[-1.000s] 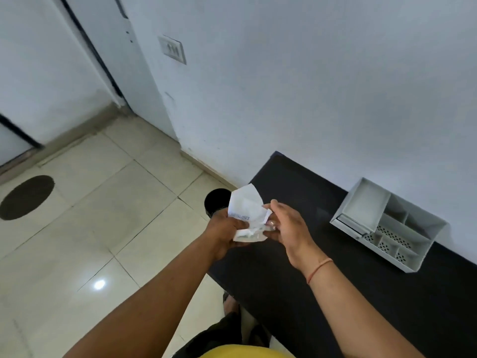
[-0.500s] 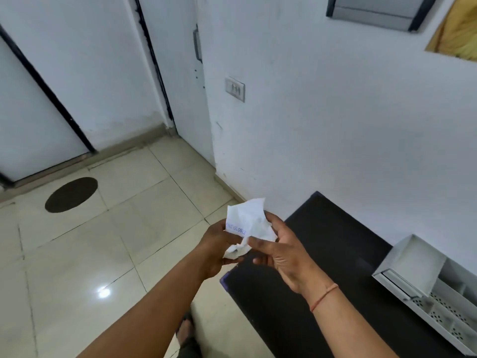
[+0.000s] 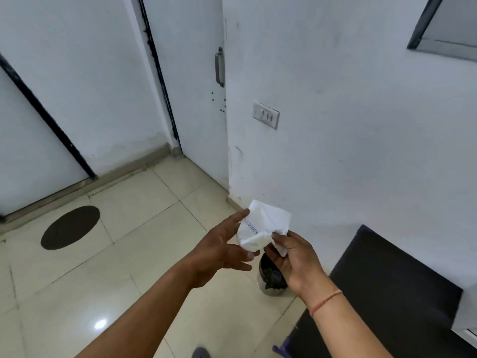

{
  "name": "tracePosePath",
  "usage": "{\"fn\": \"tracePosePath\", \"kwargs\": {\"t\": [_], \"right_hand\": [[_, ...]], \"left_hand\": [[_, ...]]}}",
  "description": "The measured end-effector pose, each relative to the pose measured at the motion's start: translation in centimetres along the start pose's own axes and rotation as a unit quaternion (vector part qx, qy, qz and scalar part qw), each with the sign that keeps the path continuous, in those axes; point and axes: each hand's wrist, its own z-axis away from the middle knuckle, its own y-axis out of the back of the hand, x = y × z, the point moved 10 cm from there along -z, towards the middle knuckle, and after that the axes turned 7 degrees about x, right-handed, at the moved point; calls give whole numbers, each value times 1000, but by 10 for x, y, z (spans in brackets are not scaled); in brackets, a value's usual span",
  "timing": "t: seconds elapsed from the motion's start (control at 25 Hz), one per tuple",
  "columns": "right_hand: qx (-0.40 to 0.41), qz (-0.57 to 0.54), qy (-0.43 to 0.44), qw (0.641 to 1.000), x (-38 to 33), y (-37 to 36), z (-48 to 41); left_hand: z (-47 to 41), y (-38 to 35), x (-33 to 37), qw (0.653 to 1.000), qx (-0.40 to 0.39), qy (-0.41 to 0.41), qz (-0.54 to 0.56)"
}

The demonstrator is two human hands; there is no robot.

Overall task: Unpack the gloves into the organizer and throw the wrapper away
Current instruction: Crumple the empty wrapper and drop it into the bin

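so the crumpled white wrapper is pinched at its lower right corner by the right hand above the small bin, while the left hand has fingers spread loose, index fingertip touching the wrapper's left edge

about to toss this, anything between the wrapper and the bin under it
Nothing visible blocks it. The wrapper, pinched in the right hand, hangs above the bin; that hand covers part of the opening.
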Motion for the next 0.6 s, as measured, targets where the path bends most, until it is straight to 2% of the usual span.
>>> {"fn": "tracePosePath", "kwargs": {"t": [0.12, 0.2, 0.28, 0.36, 0.48, 0.52, 0.6], "right_hand": [[-46, -15, 20, 999, -4, -37, -13], [-61, -13, 44, 997, -18, -49, -24], [-39, 41, 99, 994, -38, -52, -36], [22, 106, 163, 981, -59, -46, -59], [119, 124, 218, 961, -85, -29, -99], [140, 139, 231, 953, -91, -25, -113], [141, 210, 253, 934, -94, -28, -138]], "left_hand": [[-33, 55, 23, 988, 151, -29, -36], [-62, 72, 33, 979, 198, -29, -43], [-92, 72, 40, 976, 204, -12, -70], [-132, 65, 45, 975, 189, 4, -113], [-196, 49, 51, 963, 181, 11, -198], [-217, 43, 49, 964, 171, 25, -204], [-252, 27, 38, 978, 137, 72, -138]]}}
